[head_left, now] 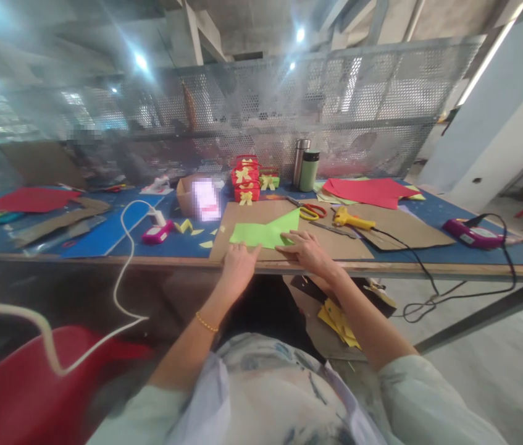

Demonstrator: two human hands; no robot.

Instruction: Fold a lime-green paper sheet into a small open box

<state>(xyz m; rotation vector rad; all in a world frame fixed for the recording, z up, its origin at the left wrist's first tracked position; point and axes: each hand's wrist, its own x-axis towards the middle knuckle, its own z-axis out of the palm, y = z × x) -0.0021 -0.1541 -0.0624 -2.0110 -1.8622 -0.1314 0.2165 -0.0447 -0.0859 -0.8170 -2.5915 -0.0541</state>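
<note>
The left hand [239, 262] and the right hand [305, 250] are pressing, fingers flat, lightly spread and gripping nothing, on the near edge of a green paper [268, 233] lying on brown cardboard [252, 213] by the table's [104, 259] near edge

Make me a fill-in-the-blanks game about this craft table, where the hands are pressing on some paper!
1. The paper touched by the left hand and the right hand is coloured ____.
2. The glue gun just right of the scissors is coloured ____.
3. Beyond the scissors stand ____ flasks, side by side.

Missing words: green; yellow; two.
</note>
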